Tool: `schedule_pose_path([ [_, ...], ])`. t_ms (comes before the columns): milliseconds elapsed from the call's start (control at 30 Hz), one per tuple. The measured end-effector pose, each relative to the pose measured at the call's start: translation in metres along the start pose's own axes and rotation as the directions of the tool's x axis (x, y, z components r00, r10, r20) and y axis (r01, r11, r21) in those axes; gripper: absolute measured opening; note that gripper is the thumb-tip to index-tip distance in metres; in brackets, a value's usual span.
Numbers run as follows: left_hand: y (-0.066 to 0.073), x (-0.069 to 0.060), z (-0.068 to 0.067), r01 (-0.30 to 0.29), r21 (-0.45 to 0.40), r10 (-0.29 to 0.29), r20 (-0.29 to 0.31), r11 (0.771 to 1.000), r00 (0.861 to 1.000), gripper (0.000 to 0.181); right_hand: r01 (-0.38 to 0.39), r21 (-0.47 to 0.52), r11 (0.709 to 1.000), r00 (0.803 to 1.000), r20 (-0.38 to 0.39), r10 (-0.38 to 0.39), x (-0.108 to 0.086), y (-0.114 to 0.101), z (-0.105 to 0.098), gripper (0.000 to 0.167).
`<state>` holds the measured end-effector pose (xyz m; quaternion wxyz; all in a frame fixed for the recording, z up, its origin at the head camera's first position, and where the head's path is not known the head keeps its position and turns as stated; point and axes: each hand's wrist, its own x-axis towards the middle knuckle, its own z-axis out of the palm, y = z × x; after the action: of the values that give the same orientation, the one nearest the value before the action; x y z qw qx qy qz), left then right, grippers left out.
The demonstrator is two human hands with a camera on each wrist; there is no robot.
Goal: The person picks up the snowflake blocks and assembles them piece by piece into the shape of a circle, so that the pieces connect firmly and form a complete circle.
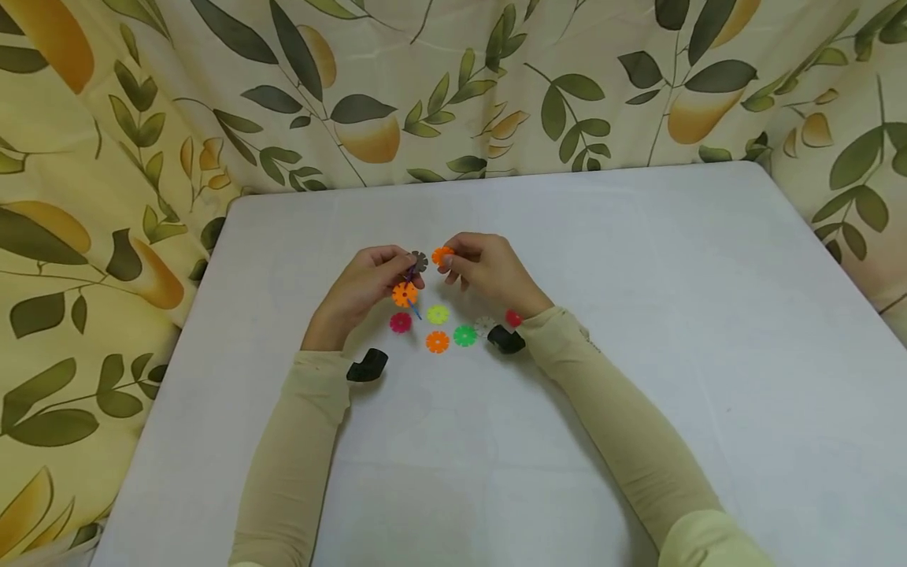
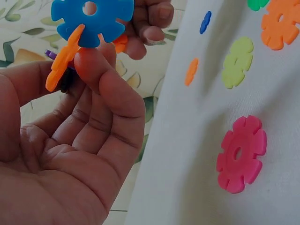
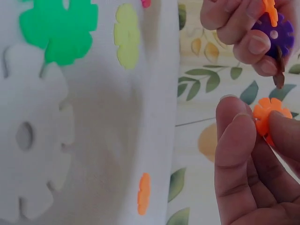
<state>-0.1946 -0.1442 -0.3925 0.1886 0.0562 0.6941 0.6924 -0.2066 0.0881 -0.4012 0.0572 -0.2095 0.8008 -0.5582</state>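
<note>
My left hand (image 1: pixel 361 287) pinches a chain of joined notched plastic discs. In it are a blue disc (image 2: pixel 115 14), an orange disc (image 2: pixel 63 61), a purple disc (image 3: pixel 287 40) and a dark brownish disc (image 1: pixel 421 260). My right hand (image 1: pixel 490 272) pinches a single orange disc (image 3: pixel 264 111) between thumb and fingertips. That disc is close to the brownish one, with a small gap between them. Both hands are raised over the table. Loose discs lie nearer me: pink (image 1: pixel 400 323), yellow (image 1: pixel 438 315), orange (image 1: pixel 437 342) and green (image 1: pixel 464 335).
A whitish disc (image 1: pixel 483 324) and a red disc (image 1: pixel 513 317) lie by the right wrist. Black camera mounts (image 1: pixel 368 365) stick out at both wrists. The white table (image 1: pixel 638 260) meets a leaf-patterned curtain (image 1: pixel 439 94) at the back and sides.
</note>
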Motion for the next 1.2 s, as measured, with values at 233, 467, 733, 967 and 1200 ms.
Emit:
schedule_pose_path([
  [233, -0.0024, 0.0006, 0.001, -0.011, -0.004, 0.011, 0.013, 1.0, 1.0, 0.022, 0.032, 0.029, 0.999, 0.999, 0.004, -0.032, -0.0016, -0.0031, -0.0009, 0.009],
  [467, -0.0023, 0.0017, 0.0026, -0.011, 0.017, 0.01, 0.034, 1.0, 0.999, 0.03, 0.048, 0.072, 0.996, 0.998, 0.036, -0.051, -0.0018, -0.0072, 0.0003, 0.01],
  [733, -0.0005, 0.0006, 0.0051, -0.017, 0.016, 0.017, 0.029, 1.0, 0.999, 0.027, 0.081, 0.016, 0.997, 0.996, 0.045, -0.082, -0.0018, -0.005, 0.0013, 0.01],
  [967, -0.0005, 0.0005, 0.0075, -0.037, 0.003, 0.037, 0.025, 0.999, 0.999, 0.028, 0.204, -0.055, 0.978, 0.979, 0.024, -0.203, -0.0029, -0.0051, 0.0052, 0.01],
  [1200, 0.0009, -0.0009, 0.0052, -0.021, -0.029, 0.022, 0.039, 0.999, 0.999, 0.028, 0.259, -0.102, 0.96, 0.966, 0.049, -0.255, -0.0015, -0.0091, 0.0064, 0.011],
])
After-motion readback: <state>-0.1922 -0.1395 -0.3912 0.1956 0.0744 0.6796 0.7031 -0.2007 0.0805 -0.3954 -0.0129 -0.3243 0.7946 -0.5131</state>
